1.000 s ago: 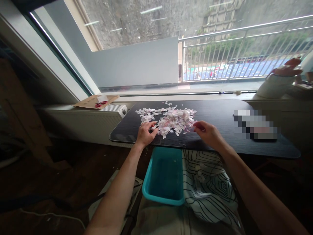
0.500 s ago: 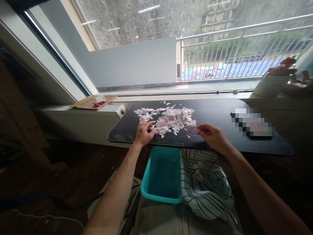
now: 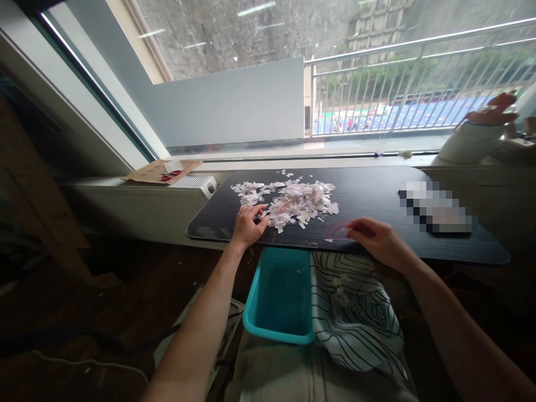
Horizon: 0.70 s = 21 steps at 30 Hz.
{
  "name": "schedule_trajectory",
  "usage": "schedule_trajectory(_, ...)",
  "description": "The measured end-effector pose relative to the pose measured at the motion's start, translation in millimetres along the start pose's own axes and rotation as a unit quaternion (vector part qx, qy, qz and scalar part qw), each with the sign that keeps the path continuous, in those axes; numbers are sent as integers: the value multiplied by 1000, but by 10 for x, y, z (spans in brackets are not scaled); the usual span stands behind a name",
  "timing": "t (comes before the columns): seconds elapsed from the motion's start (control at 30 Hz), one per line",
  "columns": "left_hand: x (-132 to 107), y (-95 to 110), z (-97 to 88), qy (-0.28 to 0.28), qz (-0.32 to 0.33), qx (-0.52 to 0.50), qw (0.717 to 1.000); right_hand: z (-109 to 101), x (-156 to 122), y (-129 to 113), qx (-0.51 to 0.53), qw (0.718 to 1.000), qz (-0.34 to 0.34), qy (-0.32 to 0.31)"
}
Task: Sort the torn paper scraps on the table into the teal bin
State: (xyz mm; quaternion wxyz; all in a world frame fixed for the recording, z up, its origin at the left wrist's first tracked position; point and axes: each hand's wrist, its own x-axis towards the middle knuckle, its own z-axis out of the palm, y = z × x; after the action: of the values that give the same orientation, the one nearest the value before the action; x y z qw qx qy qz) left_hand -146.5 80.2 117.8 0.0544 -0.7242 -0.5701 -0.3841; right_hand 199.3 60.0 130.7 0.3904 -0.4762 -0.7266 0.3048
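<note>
A loose heap of small white and pinkish paper scraps [image 3: 301,201] lies on the dark tabletop [image 3: 364,195]. At the heap's lower left edge rests my left hand [image 3: 250,225], thumb and fingers curved and apart, touching or nearly touching the scraps. To the right of the heap, my right hand [image 3: 374,237] pinches a thin, see-through pink plastic piece [image 3: 335,230] with a curved outline. Its exact kind is hard to make out. One scrap [image 3: 329,240] lies at that piece's lower edge.
Below the table edge, a turquoise plastic basin [image 3: 248,312] sits at my lap beside a black-lined white cloth [image 3: 355,335] with some scraps on it. A blurred-out dark object [image 3: 438,209] lies at right. Red-handled scissors [image 3: 171,175] lie on brown paper [image 3: 146,173] atop the radiator [image 3: 167,209].
My right hand has moved right and slightly toward me with the pink piece, away from the heap. A scrap has shifted along with it. The left hand stays nearly in place.
</note>
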Motion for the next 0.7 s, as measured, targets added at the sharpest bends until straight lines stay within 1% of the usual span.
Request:
schedule_trajectory(0.1, -1, -1, 0, 1, -1, -2, 1000, -61, -76, -30, 11, 1000, -1, -15)
schedule_trajectory(0.3, 0, 7, -1, -5, -9, -3, 1000, -79, -111, -39, 26, 1000, 10, 12)
schedule_trajectory(0.47, -3, 21, -1, -11, -19, 2, 1000, -154, -203, -33, -5, 1000, -2, -14)
schedule_trajectory(0.57, 0, 29, -2, -14, -26, 4, 1000, -173, -228, -17, -15, 1000, -12, -4)
schedule_trajectory(0.63, 2, 33, -4, -15, -28, 4, 999, -154, -218, -9, -20, 1000, -13, 9)
schedule_trajectory(0.7, 1, 33, -5, -15, -26, 4, 1000, -136, -204, -10, -26, 1000, -14, 9)
